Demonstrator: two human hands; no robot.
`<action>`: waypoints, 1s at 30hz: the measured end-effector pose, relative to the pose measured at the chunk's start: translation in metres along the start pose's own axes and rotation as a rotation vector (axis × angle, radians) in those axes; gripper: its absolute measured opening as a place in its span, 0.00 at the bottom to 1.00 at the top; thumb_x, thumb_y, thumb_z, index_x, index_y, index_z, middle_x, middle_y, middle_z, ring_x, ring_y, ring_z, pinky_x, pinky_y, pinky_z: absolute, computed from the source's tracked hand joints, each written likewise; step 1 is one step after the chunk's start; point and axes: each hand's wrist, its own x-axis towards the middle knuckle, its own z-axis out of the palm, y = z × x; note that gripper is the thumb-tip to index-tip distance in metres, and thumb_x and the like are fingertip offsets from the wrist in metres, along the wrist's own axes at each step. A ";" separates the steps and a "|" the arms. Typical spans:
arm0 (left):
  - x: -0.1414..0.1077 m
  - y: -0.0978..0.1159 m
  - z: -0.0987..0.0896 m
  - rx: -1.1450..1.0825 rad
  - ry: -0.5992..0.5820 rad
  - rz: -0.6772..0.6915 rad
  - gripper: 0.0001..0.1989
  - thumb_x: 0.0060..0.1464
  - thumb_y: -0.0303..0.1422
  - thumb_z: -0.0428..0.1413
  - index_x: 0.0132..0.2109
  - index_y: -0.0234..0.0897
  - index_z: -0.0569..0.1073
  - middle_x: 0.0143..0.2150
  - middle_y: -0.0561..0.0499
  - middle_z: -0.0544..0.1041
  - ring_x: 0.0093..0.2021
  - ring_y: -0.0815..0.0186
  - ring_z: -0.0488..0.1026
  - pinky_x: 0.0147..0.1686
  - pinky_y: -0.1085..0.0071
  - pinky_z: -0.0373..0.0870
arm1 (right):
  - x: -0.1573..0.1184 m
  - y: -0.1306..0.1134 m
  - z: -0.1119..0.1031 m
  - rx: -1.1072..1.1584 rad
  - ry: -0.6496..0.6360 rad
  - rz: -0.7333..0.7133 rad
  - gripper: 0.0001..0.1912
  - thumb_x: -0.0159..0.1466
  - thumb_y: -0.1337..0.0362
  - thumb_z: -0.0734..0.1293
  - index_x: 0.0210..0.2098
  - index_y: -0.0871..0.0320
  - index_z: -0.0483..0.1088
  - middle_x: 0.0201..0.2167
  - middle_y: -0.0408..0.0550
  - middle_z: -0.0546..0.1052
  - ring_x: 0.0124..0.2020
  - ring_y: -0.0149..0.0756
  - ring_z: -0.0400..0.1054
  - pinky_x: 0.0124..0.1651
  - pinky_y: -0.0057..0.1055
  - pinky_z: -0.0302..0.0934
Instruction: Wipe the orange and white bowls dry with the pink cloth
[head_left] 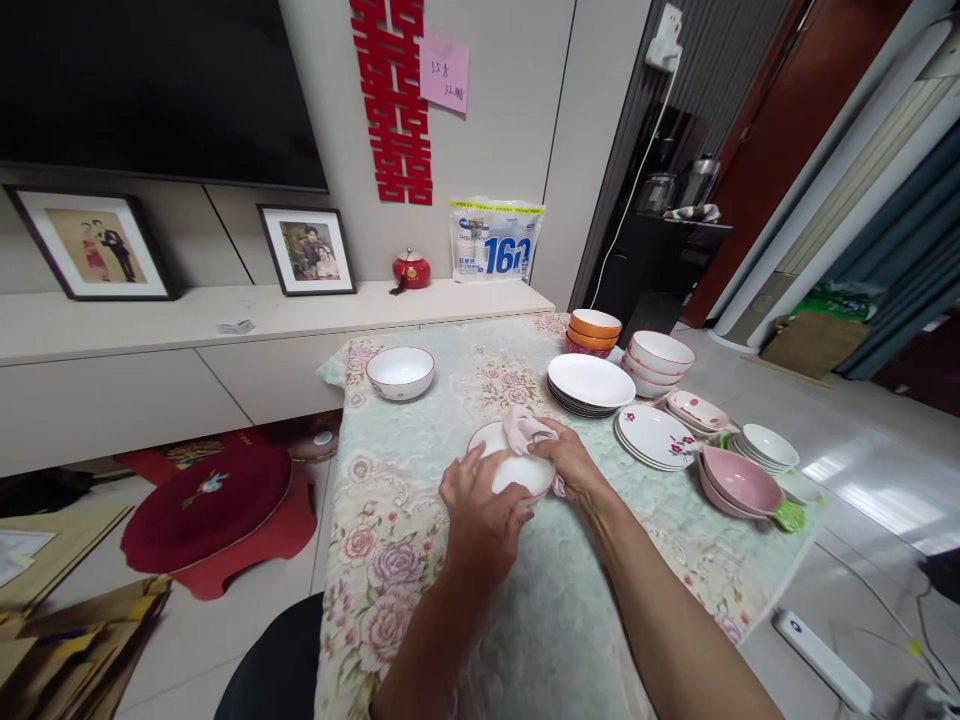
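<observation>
Red-rimmed white round bowl (517, 478) above floral tablecloth (397, 565); left hand (484, 500) grips its rim, right hand (574, 462) pinches soft pink cloth (523, 430) against it. Likely rigid, light, breakable, slick; best held by opposite rims.

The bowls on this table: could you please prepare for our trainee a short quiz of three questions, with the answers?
1. True or false: the right hand holds a pale cloth against the held bowl.
2. Which colour is the outside of the top bowl in the farthest stack?
a) green
b) orange
c) black
3. Fill in: the lone bowl stands towards the ___ side of the table.

Key: 1. true; 2. b; 3. left
</observation>
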 end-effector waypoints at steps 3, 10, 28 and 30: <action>-0.001 -0.007 0.010 -0.121 0.174 -0.237 0.30 0.47 0.31 0.64 0.59 0.41 0.70 0.68 0.35 0.58 0.66 0.38 0.56 0.60 0.41 0.52 | 0.006 0.007 0.002 0.033 0.091 -0.028 0.27 0.39 0.73 0.68 0.40 0.60 0.75 0.26 0.43 0.81 0.22 0.36 0.69 0.24 0.27 0.58; 0.004 -0.006 0.018 -0.967 0.199 -0.790 0.47 0.46 0.42 0.66 0.68 0.36 0.53 0.64 0.32 0.65 0.60 0.48 0.69 0.55 0.56 0.69 | 0.011 0.018 0.001 0.020 0.120 -0.139 0.27 0.43 0.70 0.70 0.45 0.59 0.75 0.28 0.45 0.81 0.25 0.38 0.71 0.25 0.29 0.60; 0.019 0.015 -0.011 -1.048 0.199 -0.973 0.42 0.52 0.41 0.63 0.70 0.48 0.54 0.67 0.41 0.63 0.55 0.52 0.74 0.46 0.60 0.77 | -0.020 -0.003 0.004 -0.779 0.136 -0.925 0.24 0.69 0.59 0.56 0.62 0.58 0.66 0.51 0.56 0.67 0.55 0.45 0.62 0.60 0.46 0.56; 0.018 0.015 -0.011 -1.072 0.150 -0.963 0.40 0.53 0.43 0.62 0.70 0.51 0.55 0.68 0.43 0.63 0.50 0.55 0.77 0.41 0.63 0.79 | -0.024 -0.003 0.009 -0.917 -0.009 -1.045 0.23 0.68 0.58 0.59 0.60 0.55 0.67 0.53 0.55 0.67 0.58 0.47 0.59 0.61 0.47 0.55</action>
